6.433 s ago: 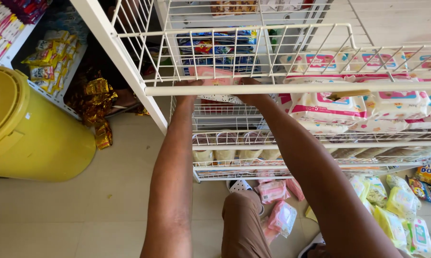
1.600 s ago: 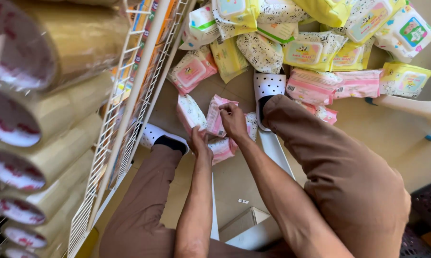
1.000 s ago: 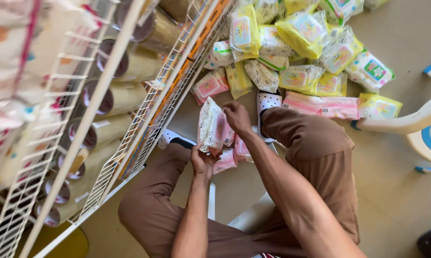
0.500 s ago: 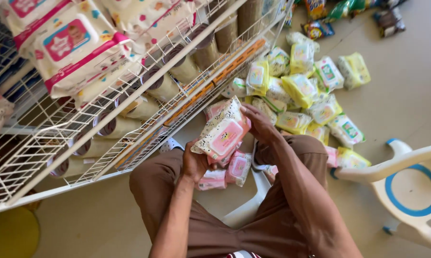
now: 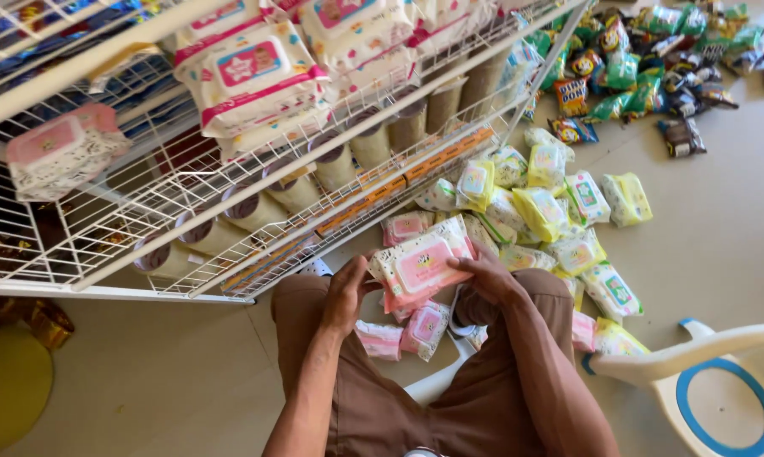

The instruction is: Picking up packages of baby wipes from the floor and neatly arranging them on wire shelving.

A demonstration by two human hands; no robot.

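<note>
A stack of pink wipe packs is gripped between the left hand and right hand; white-and-pink packs are held in the wire shelf.

Two bare forearms, no sleeves, no watch, no rings or bands to be seen on left hand or right hand. Below the hands, brown trousers of plain cloth, smooth over both thighs, lightly creased near the knees. Nothing else of the clothing clear in the head view.
</note>
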